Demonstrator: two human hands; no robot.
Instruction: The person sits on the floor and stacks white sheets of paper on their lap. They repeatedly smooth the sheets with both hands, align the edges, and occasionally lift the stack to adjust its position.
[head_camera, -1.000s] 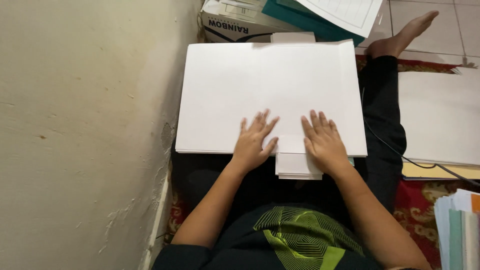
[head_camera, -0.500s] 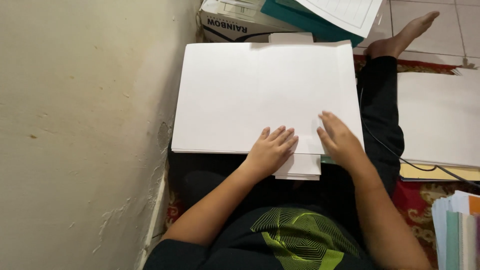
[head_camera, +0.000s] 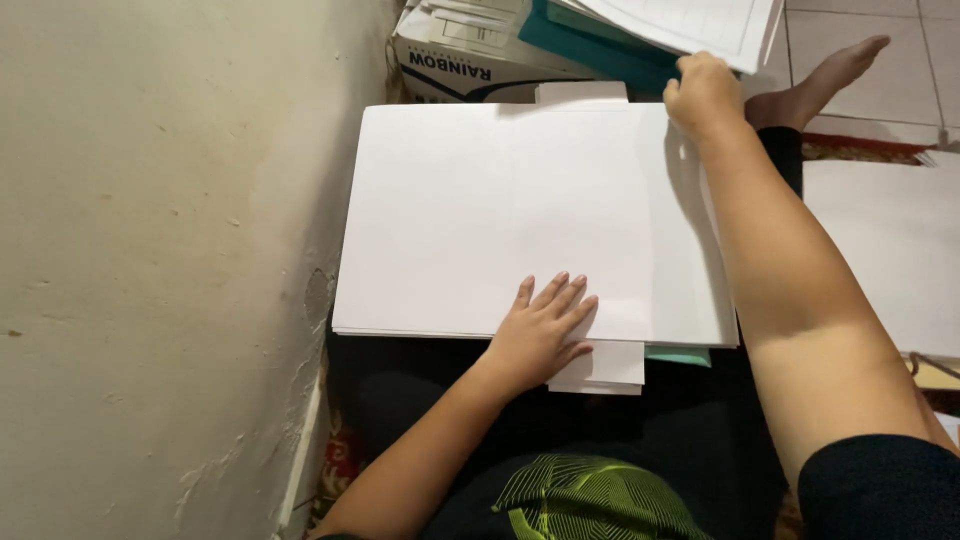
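A stack of large white paper sheets lies across my lap. My left hand rests flat on its near edge, fingers spread, holding nothing. My right hand is stretched to the stack's far right corner, fingers curled shut on the corner of the top sheet. Smaller white sheets and a teal edge stick out from under the stack's near side. My right forearm crosses over the right part of the stack and hides it.
A rough cream wall runs close along the left. Beyond the stack stand a cardboard box, a teal folder and ruled sheets. More white paper lies to the right, and my bare foot rests on tiles.
My right hand has left the near edge and reached to the far right corner of the stack. My left hand has stayed near the front edge, now flat with its fingers spread.
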